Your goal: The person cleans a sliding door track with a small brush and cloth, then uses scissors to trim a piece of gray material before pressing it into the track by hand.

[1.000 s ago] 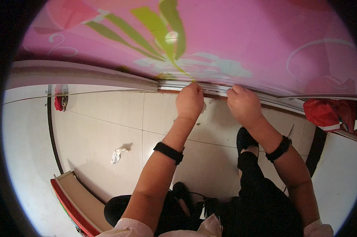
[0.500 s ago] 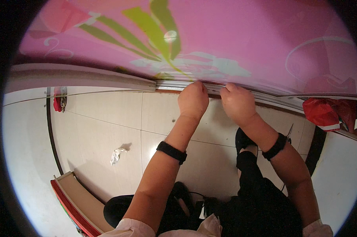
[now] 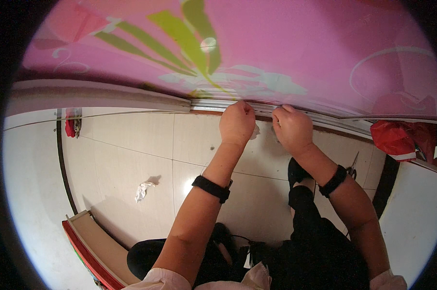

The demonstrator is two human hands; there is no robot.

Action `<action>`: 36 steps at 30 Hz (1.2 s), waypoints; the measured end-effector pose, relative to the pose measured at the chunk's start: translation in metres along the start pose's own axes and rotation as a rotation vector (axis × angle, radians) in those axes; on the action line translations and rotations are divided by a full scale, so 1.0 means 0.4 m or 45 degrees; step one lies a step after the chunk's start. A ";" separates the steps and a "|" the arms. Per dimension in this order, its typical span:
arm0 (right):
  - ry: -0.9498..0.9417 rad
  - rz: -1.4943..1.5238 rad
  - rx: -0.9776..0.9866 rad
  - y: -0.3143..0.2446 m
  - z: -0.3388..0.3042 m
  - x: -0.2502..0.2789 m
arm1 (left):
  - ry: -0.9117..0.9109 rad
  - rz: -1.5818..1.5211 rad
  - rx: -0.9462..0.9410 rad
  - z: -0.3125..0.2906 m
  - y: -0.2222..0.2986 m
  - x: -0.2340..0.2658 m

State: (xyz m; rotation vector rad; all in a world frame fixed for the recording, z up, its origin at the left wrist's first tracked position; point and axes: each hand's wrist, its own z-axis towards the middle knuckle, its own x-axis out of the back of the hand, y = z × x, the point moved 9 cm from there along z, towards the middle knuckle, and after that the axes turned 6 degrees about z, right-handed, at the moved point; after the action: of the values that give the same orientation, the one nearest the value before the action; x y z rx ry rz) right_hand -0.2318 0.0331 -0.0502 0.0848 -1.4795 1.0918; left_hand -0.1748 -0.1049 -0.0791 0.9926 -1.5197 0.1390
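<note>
Left hand (image 3: 238, 124) and right hand (image 3: 295, 129): bare. Each forearm carries a wide black band, left band (image 3: 211, 189) and right band (image 3: 334, 181). Upper garment: pale shirt (image 3: 254, 279) with short sleeves (image 3: 169, 279). Lower garment: black trousers (image 3: 324, 246). Footwear: black shoes (image 3: 298, 173), low-cut, leaving the right ankle exposed.

- head cam's a wide fisheye on the person's head, left one of a pair, looking down at both hands (image 3: 237, 124) and the floor (image 3: 112, 164)
- pretty close in, forearms (image 3: 194, 217) show at the lower edge
- pink panel (image 3: 300, 43) fills the top, straight lines bending toward the rim
</note>
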 end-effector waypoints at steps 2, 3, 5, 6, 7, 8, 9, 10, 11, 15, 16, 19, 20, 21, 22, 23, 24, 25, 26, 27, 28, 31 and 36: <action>0.047 0.027 0.052 -0.006 0.001 -0.004 | 0.054 -0.030 -0.048 0.000 0.005 0.001; 0.046 0.026 0.052 -0.007 0.001 -0.006 | 0.053 -0.030 -0.048 0.000 0.005 -0.002; -0.008 0.037 -0.068 0.003 0.003 -0.019 | 0.029 -0.062 -0.015 -0.001 0.000 -0.012; -0.008 0.038 -0.068 -0.007 0.005 -0.024 | 0.029 -0.062 -0.015 -0.001 -0.002 -0.016; 0.058 0.200 -0.205 0.004 0.005 -0.023 | 0.056 -0.059 -0.019 -0.001 -0.006 -0.016; 0.127 0.359 -0.339 0.020 0.003 -0.021 | 0.086 -0.058 -0.027 0.000 -0.006 -0.015; 0.132 0.360 -0.336 0.016 0.007 -0.024 | 0.090 -0.058 -0.030 0.000 -0.006 -0.018; 0.159 0.517 -0.423 0.030 0.008 -0.032 | 0.064 -0.150 0.038 -0.001 -0.018 -0.027; 0.185 0.672 -0.513 0.047 0.003 -0.043 | 0.034 -0.244 0.106 -0.004 -0.027 -0.038; 0.171 0.718 -0.611 0.055 -0.006 -0.068 | 0.055 -0.262 0.105 -0.014 -0.022 -0.027; 0.158 0.715 -0.544 0.040 -0.006 -0.067 | -0.028 -0.322 0.126 -0.015 -0.027 -0.031; 0.200 0.758 -0.413 0.024 -0.008 -0.061 | -0.128 -0.428 0.120 -0.016 -0.031 -0.032; 0.242 0.814 -0.345 0.009 -0.004 -0.050 | -0.139 -0.469 0.108 -0.017 -0.034 -0.029; 0.226 0.829 -0.324 0.000 -0.001 -0.048 | -0.203 -0.616 0.199 -0.022 -0.049 -0.036; 0.229 0.832 -0.323 -0.005 0.002 -0.044 | -0.202 -0.613 0.197 -0.016 -0.065 -0.028; 0.187 0.866 -0.311 -0.012 0.006 -0.043 | -0.262 -0.585 0.178 -0.012 -0.064 -0.021; 0.145 0.901 -0.298 -0.018 0.008 -0.046 | -0.321 -0.556 0.160 -0.012 -0.063 -0.016; 0.144 0.903 -0.297 -0.008 -0.004 -0.042 | -0.423 -0.506 0.098 -0.037 -0.059 -0.014; -0.184 0.912 -0.157 -0.027 -0.017 -0.076 | -0.416 -0.507 0.090 -0.043 -0.073 0.003; -0.513 0.915 -0.022 -0.058 -0.049 -0.111 | -0.766 -0.428 -0.023 -0.076 -0.075 -0.024; -0.510 0.918 -0.021 -0.052 -0.066 -0.106 | -1.114 -0.340 -0.136 -0.119 -0.071 -0.054; 0.006 0.857 -0.115 -0.001 -0.060 -0.006 | -0.531 -0.453 0.011 -0.060 -0.101 0.028; 0.204 0.426 -0.097 0.027 -0.025 0.047 | 0.025 -0.302 -0.156 -0.034 -0.062 0.082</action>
State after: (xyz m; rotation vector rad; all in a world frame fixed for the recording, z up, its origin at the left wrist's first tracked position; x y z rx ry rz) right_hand -0.2362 0.0553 -0.0429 -0.3075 -1.4188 1.2757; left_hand -0.1445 -0.1281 -0.0588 1.0608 -1.3640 -0.1111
